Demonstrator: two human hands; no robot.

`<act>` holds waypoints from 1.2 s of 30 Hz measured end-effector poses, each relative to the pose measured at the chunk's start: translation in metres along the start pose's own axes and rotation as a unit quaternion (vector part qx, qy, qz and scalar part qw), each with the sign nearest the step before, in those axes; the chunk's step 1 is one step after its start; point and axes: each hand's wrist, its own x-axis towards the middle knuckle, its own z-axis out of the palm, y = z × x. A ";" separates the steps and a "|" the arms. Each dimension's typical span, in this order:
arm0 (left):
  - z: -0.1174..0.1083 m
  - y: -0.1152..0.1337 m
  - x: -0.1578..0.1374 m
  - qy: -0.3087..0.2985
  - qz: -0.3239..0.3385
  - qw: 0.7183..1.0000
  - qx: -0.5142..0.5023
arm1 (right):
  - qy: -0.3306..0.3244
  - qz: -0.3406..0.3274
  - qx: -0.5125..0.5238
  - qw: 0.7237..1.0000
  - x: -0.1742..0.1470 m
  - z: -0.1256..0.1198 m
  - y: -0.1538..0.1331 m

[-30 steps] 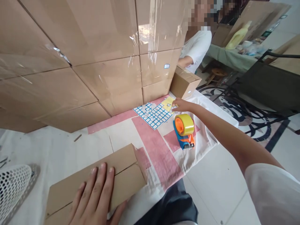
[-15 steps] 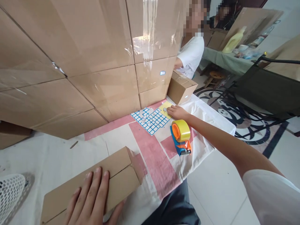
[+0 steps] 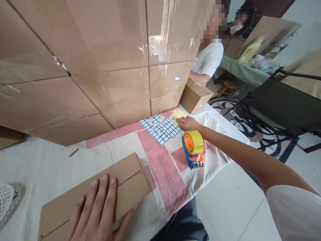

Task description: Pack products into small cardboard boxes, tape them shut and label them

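The closed carton (image 3: 129, 190) lies on the cloth right in front of me, its two top flaps meeting along a seam. My left hand (image 3: 95, 214) rests on it, fingers laid flat across the top and a little apart, the thumb reaching down the near side; I press on it rather than clasp anything.

Farther off and to my right is the label sheet (image 3: 163, 130), rows of blue-edged white labels with a bare yellow patch at its far end. My right hand (image 3: 188, 123) reaches over that end, fingertips at the yellow part; whether they pinch a label I cannot tell.

Just below that wrist stands the tape dispenser (image 3: 194, 149), blue and orange with a yellow roll. Beyond the sheet rises a wall of taped cartons (image 3: 112, 93), and a smaller box (image 3: 197, 95) sits at its right end, near a co-worker (image 3: 212, 58) in a white top. A white perforated basket (image 3: 5, 201) shows at my far left.
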 end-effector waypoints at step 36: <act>-0.027 -0.034 0.006 0.003 0.064 0.998 -0.003 | 0.068 -0.014 0.747 0.662 0.012 -0.070 -0.268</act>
